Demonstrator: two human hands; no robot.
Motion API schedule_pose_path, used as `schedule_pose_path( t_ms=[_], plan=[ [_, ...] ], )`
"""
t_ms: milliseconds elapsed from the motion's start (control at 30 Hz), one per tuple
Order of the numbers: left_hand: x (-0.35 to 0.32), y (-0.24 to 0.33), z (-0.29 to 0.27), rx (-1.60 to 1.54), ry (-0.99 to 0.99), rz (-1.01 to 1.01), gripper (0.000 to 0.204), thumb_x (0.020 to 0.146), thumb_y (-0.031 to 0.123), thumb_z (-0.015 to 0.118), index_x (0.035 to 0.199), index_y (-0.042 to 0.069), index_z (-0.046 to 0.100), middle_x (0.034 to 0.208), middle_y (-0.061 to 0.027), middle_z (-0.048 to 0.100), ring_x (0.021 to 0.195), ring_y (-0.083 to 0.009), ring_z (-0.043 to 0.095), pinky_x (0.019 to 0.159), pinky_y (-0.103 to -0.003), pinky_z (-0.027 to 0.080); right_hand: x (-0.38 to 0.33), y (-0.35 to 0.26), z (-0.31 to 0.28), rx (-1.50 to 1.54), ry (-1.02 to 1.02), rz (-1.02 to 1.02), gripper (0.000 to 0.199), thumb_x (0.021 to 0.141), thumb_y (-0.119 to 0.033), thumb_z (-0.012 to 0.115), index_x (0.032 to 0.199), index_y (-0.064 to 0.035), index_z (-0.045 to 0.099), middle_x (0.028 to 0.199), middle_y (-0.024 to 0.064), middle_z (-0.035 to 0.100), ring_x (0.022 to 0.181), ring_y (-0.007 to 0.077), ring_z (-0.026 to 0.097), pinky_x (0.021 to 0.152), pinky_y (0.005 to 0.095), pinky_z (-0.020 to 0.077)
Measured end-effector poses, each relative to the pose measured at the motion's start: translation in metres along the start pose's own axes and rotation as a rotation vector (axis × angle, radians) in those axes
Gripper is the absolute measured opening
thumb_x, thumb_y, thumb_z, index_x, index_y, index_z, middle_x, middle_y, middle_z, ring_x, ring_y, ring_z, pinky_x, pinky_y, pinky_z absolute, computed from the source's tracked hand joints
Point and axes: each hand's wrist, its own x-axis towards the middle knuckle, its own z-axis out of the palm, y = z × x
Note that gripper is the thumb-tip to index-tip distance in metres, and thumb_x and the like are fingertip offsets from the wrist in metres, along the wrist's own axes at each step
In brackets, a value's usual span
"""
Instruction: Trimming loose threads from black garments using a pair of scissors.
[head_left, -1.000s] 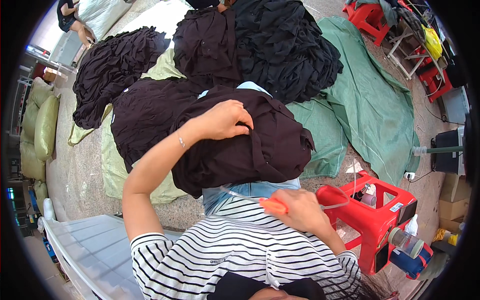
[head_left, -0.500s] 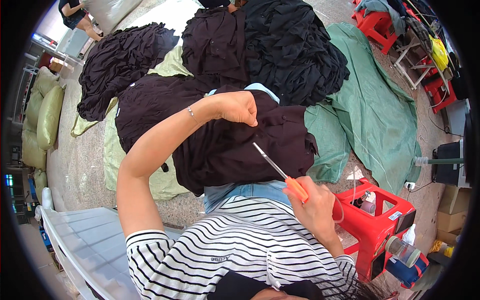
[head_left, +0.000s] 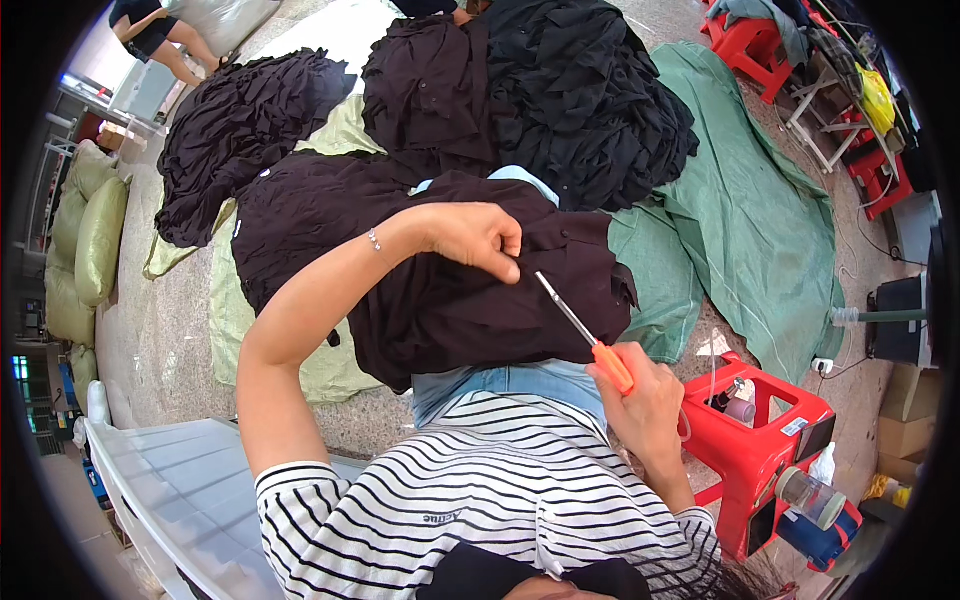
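Observation:
Dark maroon button-up shirts (head_left: 470, 320) lie over my lap in a loose heap. Above the cloth is my left hand (head_left: 478, 238), fingers curled loosely and a gap showing between thumb and forefinger; nothing visible is held there. My right hand (head_left: 645, 400) is closed round an orange-handled tool (head_left: 612, 368) with a slim metal shaft. Its tip points up and left at the shirt, just right of my left thumb, without clearly touching the cloth. A thin cord or tube runs by my right hand toward the red stool.
Piles of dark clothing (head_left: 590, 110) spread ahead on green sheeting (head_left: 750, 220). A red stool (head_left: 760, 430) bearing small items and a bottle (head_left: 810, 498) stands close on my right. White plastic panels (head_left: 190, 490) flank my left. Stuffed sacks (head_left: 100, 240) line the far left, where another person (head_left: 165, 35) sits.
My left hand has lowered slightly, and its thumb and forefinger have parted from a closed fist. My right hand has shifted a little right with the orange-handled tool, its tip rising slightly.

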Motion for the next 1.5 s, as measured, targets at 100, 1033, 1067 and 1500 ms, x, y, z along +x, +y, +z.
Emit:
schedule_pose_path(
  t_ms=[100,1033,1067,1500],
  plan=[
    [0.000,0.005,0.010,0.343,0.065,0.075,0.046,0.079,0.035,0.080,0.108,0.000,0.070,0.091,-0.0139,0.071,0.089,-0.0272,0.068,0.085,-0.035,0.050,-0.005,0.003,-0.005,-0.012,-0.044,0.043,0.025,0.085,-0.029,0.076,0.097,-0.0098,0.064,0.071,0.0113,0.065,0.063,0.0358,0.062,0.060,0.0446,0.0460],
    [0.034,0.011,0.045,0.576,0.796,0.138,0.070,0.079,0.050,0.076,0.125,0.001,0.055,0.131,-0.0210,0.053,0.122,-0.0372,0.051,0.098,-0.048,0.044,-0.006,0.034,-0.003,0.234,0.362,0.292,0.027,0.092,-0.020,0.074,0.106,-0.0028,0.060,0.078,0.0140,0.065,0.065,0.0299,0.066,0.061,0.0349,0.0509],
    [0.044,0.012,0.051,0.652,0.861,0.111,0.072,0.078,0.050,0.077,0.126,0.002,0.054,0.130,-0.0205,0.055,0.121,-0.0375,0.053,0.097,-0.049,0.044,-0.005,0.036,-0.006,0.227,0.368,0.295,0.027,0.092,-0.020,0.074,0.106,-0.0028,0.060,0.078,0.0140,0.065,0.065,0.0299,0.066,0.061,0.0349,0.0509],
    [-0.002,0.049,0.080,0.639,0.324,0.295,0.106,0.071,0.047,0.084,0.153,0.014,0.026,0.132,-0.0243,0.048,0.097,-0.0403,0.067,0.079,-0.046,0.057,0.006,0.075,-0.008,0.096,0.497,0.303,0.022,0.097,-0.022,0.067,0.107,-0.0033,0.059,0.081,0.0160,0.064,0.068,0.0362,0.066,0.060,0.0405,0.0489]
  ],
)
